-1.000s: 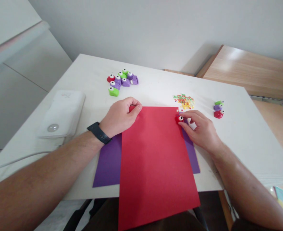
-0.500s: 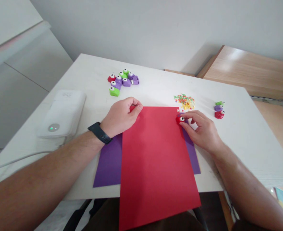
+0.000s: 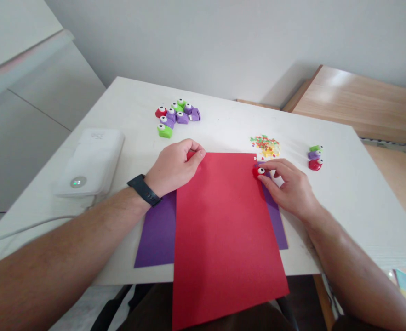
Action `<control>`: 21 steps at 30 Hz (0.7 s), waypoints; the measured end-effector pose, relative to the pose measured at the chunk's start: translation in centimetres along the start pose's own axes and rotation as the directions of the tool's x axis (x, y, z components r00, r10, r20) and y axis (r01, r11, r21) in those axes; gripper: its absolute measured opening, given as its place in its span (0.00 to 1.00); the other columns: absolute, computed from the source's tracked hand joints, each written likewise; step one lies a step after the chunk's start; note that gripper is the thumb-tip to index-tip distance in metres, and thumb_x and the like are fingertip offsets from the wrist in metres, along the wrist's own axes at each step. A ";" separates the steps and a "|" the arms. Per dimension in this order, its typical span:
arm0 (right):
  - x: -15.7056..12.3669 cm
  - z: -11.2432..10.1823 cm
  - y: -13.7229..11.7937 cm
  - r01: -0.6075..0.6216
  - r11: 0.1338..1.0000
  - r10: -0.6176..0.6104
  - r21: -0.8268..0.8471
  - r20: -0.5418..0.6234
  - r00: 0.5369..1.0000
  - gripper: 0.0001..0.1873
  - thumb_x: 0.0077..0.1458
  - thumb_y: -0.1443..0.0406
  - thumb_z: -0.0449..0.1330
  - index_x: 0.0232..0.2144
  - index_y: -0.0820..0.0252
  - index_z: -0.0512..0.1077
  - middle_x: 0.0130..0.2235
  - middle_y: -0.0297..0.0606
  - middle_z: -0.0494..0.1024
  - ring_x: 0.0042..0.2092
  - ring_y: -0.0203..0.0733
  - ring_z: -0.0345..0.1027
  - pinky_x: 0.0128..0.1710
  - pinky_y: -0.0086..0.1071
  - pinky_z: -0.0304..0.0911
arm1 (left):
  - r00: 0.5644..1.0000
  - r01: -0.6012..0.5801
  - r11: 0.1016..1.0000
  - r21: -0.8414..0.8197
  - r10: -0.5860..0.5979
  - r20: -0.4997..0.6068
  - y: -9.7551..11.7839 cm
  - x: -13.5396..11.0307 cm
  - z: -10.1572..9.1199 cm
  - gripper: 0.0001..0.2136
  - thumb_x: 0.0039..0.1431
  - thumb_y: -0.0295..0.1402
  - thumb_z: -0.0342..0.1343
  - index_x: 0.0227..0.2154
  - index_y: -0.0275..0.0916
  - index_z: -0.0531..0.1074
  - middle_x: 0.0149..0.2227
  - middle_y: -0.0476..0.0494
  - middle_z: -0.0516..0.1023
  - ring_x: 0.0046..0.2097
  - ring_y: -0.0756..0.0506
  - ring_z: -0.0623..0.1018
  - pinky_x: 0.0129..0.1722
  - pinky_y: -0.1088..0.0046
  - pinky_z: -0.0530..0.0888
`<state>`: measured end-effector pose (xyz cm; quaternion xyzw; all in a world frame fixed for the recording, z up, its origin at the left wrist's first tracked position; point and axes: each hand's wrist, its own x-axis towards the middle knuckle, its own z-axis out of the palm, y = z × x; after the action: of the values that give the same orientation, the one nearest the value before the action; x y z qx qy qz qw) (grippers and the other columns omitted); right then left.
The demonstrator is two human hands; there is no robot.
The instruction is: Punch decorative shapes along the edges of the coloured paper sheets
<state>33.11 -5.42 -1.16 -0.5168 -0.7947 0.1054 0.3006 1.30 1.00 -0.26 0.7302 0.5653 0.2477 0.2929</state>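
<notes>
Right now it's all happening at the red sheet (image 3: 223,230), laid lengthwise from the middle of the tabletop (image 3: 354,207) and jutting out past its near edge. Up at the sheet's far right corner, on its right side, sits a small red punch (image 3: 256,173) with an eye-like top; the right hand (image 3: 285,181) has it pinched between thumb and fingers, gripped from the side, perhaps so that its mouth can take the paper's edge. Over at the far left corner, the left hand (image 3: 177,164) pinches the same sheet, thumb on top, probably to steady it against that sideways grip. Beneath lies a purple sheet (image 3: 156,234), showing along both sides, just inside the tabletop's near edge. Beyond the right hand, a scatter of coloured bits (image 3: 266,145) lies loose, seemingly set apart from the paper. Further out, three more punches (image 3: 315,158) line up toward the tabletop's right edge, while a bigger cluster of punches (image 3: 177,116) gathers toward the far left corner, perhaps grouped for easy reach. By the left edge rests a white device (image 3: 92,161), its cable (image 3: 33,225) trailing off leftward.
</notes>
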 end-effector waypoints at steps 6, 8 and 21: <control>0.0 0.1 0.0 -0.003 1.000 0.002 -0.007 -0.004 1.000 0.10 0.67 0.65 0.64 0.50 0.52 0.79 0.49 0.45 0.85 0.51 0.53 0.80 0.53 0.51 0.76 | 1.000 -0.005 1.000 0.011 0.005 0.006 0.0 0.0 0.0 0.15 0.71 0.45 0.54 0.42 0.40 0.79 0.40 0.41 0.85 0.38 0.40 0.80 0.41 0.63 0.72; 0.1 0.2 0.0 0.001 1.000 -0.001 -0.010 -0.005 1.000 0.10 0.67 0.65 0.64 0.50 0.52 0.79 0.49 0.45 0.85 0.51 0.53 0.80 0.53 0.52 0.76 | 1.000 -0.010 1.000 0.008 0.009 0.007 0.0 0.0 0.0 0.15 0.71 0.45 0.54 0.42 0.40 0.79 0.40 0.41 0.85 0.38 0.40 0.80 0.41 0.62 0.72; 0.1 0.2 0.0 0.010 1.000 -0.010 -0.012 -0.008 1.000 0.11 0.67 0.66 0.64 0.51 0.53 0.79 0.49 0.46 0.84 0.51 0.52 0.80 0.53 0.50 0.76 | 1.000 -0.022 1.000 0.002 0.022 0.009 -0.2 0.0 0.0 0.15 0.71 0.45 0.54 0.43 0.40 0.80 0.39 0.42 0.85 0.37 0.41 0.79 0.39 0.63 0.72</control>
<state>32.93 -5.36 -1.29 -0.5151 -0.7966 0.0970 0.3010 1.14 1.04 -0.36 0.7379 0.5561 0.2472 0.2919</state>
